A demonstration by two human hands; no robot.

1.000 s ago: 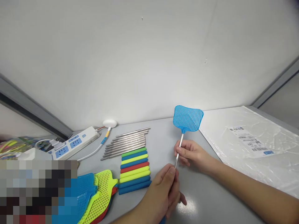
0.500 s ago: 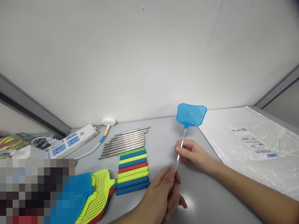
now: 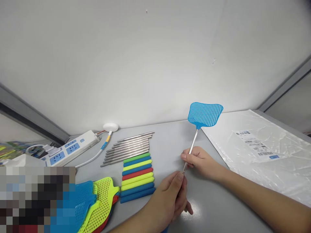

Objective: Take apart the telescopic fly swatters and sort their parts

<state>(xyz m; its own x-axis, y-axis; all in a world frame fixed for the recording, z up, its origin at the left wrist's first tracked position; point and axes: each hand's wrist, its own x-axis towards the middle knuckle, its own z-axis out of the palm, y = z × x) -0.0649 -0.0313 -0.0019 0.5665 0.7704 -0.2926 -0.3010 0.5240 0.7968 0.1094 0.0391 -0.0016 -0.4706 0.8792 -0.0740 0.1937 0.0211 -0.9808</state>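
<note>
A fly swatter point(image 3: 205, 114) with a blue perforated head and a thin metal rod leans up and to the right in front of me. My left hand point(image 3: 173, 195) is wrapped round the lower part of its rod. Just beneath that hand a bit of blue shows; most of the lower end is hidden. Higher up, my right hand point(image 3: 198, 160) pinches the rod between thumb and fingers. Left of my hands lies a row of coloured handle grips point(image 3: 137, 178) in green, blue, yellow and red. Behind them several metal rods point(image 3: 128, 147) lie side by side.
Blue, yellow and red swatter heads point(image 3: 103, 202) are piled at the lower left. A power strip point(image 3: 73, 147) with plugs and a cable point(image 3: 91, 159) runs to a white oval device point(image 3: 110, 127) by the wall. A labelled plastic mailer point(image 3: 252, 161) covers the right side.
The swatter's head has tilted further right and risen slightly. Both hands keep their hold on the rod, and the view has shifted a little.
</note>
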